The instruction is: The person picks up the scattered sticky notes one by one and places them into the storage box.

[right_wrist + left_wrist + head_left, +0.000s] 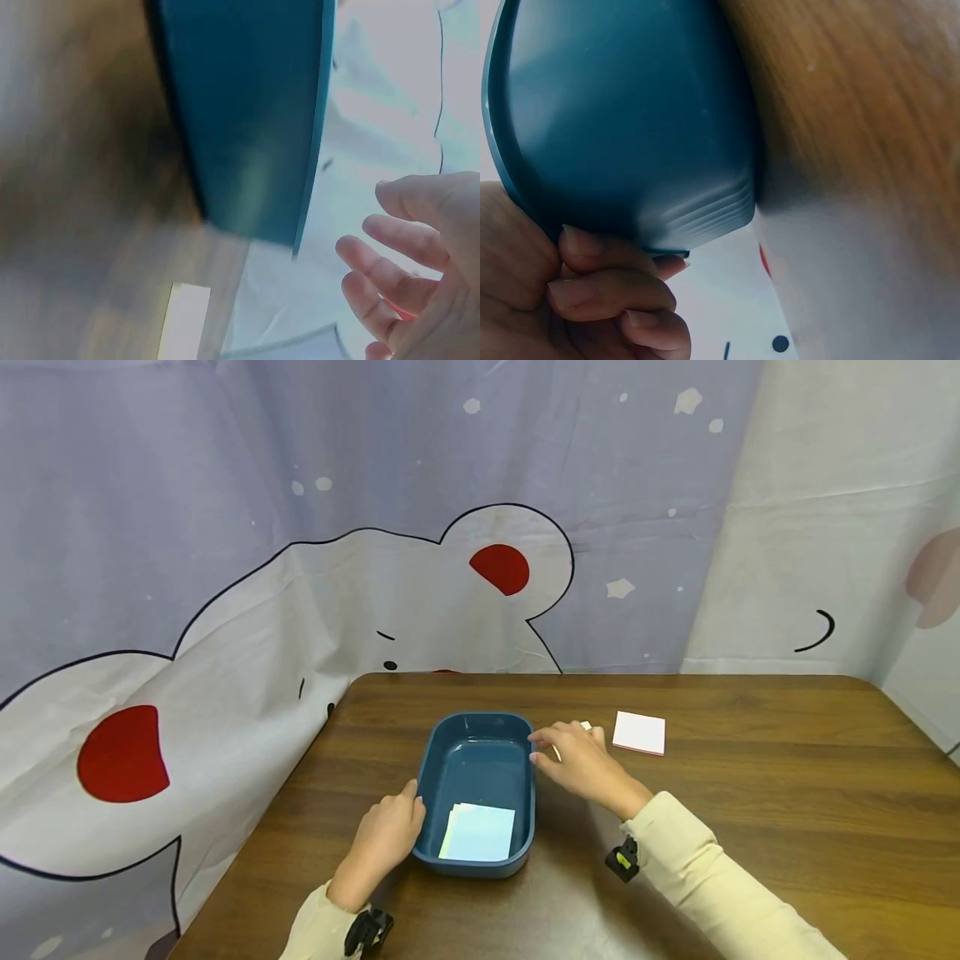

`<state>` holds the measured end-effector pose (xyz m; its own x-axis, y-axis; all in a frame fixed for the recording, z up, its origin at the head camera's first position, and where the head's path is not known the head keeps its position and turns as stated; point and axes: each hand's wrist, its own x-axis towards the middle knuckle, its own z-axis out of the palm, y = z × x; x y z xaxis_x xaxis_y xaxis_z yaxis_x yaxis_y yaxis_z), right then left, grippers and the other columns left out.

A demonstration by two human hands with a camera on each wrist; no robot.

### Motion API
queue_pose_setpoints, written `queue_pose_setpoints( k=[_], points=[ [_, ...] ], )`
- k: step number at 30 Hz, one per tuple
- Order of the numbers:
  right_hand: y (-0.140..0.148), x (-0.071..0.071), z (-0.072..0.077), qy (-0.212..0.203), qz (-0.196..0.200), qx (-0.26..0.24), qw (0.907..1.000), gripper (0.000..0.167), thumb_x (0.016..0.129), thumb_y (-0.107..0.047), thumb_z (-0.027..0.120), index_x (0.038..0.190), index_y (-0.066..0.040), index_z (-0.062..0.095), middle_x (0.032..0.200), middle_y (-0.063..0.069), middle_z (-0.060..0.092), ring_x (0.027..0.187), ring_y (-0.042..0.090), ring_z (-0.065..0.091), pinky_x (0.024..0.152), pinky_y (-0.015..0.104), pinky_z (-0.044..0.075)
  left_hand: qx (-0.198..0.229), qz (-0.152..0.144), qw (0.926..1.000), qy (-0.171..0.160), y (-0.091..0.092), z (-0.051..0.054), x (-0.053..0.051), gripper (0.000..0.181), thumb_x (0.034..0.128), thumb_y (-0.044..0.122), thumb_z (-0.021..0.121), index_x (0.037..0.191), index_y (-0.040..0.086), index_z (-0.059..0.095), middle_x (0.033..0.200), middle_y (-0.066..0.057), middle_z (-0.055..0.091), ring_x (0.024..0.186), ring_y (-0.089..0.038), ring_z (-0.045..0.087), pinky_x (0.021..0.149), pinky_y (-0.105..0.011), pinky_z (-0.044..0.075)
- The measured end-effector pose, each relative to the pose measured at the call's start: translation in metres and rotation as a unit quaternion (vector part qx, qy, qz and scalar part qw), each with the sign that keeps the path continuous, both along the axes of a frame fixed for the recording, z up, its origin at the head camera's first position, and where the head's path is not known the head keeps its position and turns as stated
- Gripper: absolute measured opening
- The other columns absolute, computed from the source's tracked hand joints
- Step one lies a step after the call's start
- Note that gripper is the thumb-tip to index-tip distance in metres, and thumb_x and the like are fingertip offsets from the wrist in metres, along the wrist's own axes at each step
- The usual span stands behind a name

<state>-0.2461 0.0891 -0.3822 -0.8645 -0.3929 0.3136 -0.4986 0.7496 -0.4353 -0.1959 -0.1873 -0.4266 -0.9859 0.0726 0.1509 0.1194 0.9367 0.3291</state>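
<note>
A deep blue plastic tray (474, 760) with rounded corners stands on the table. Inside it, at the near end, lie pale blue sticky notes (480, 833) with a light yellow edge showing beneath. My left hand (386, 831) grips the tray's left rim, and its curled fingers (615, 289) show against the outer wall. By the right rim, my right hand (581, 762) hovers with loosely bent fingers. The right wrist view shows those fingers (386, 266) apart from the tray wall and holding nothing. A pale pad (586, 725) lies partly hidden behind that hand.
A white note pad (639, 732) with a reddish edge lies to the right of my right hand. The wooden table (787, 793) meets a patterned curtain (630, 527) at its back edge. Each wrist carries a small black camera (622, 858).
</note>
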Motion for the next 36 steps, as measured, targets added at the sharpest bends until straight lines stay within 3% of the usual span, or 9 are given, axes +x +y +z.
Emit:
queue_pose_setpoints(
  k=[11,18,28,36],
  points=[
    [0.058,-0.031,-0.001,-0.044,-0.06,0.004,0.9972,0.033,0.092,-0.024,0.06,0.118,-0.003,0.065,0.108,0.016,0.067,0.098,0.033,0.056,0.075,0.046,0.024,0.001,0.005,1.0,0.004,-0.001,0.0,-0.001,0.038,0.0954,0.016,0.05,0.126,-0.007,0.056,0.1,-0.027,0.069,0.072,-0.037,0.067,0.062,-0.049,0.052],
    [0.088,-0.045,-0.011,-0.066,-0.099,0.012,0.9929,0.037,0.092,-0.024,0.057,0.119,0.001,0.063,0.11,0.02,0.066,0.103,0.039,0.057,0.074,0.048,0.024,0.0,0.002,1.0,0.005,-0.002,0.001,-0.001,0.038,0.0955,0.015,0.05,0.126,-0.008,0.056,0.1,-0.027,0.069,0.07,-0.036,0.067,0.061,-0.048,0.051],
    [0.117,-0.057,-0.03,-0.111,-0.138,0.036,0.9835,0.046,0.094,-0.026,0.055,0.127,0.005,0.057,0.126,0.03,0.055,0.11,0.049,0.05,0.072,0.05,0.025,0.003,0.006,1.0,0.001,0.0,0.002,-0.001,0.039,0.0958,0.015,0.05,0.127,-0.008,0.056,0.1,-0.027,0.069,0.067,-0.033,0.066,0.059,-0.046,0.05],
    [0.136,-0.061,-0.043,-0.125,-0.158,0.037,0.9787,0.051,0.095,-0.027,0.052,0.131,0.009,0.048,0.133,0.036,0.044,0.114,0.056,0.042,0.076,0.057,0.025,0.006,0.006,1.0,-0.003,0.002,0.002,0.0,0.04,0.096,0.016,0.05,0.128,-0.008,0.055,0.097,-0.026,0.069,0.056,-0.022,0.056,0.054,-0.04,0.045]
  ],
)
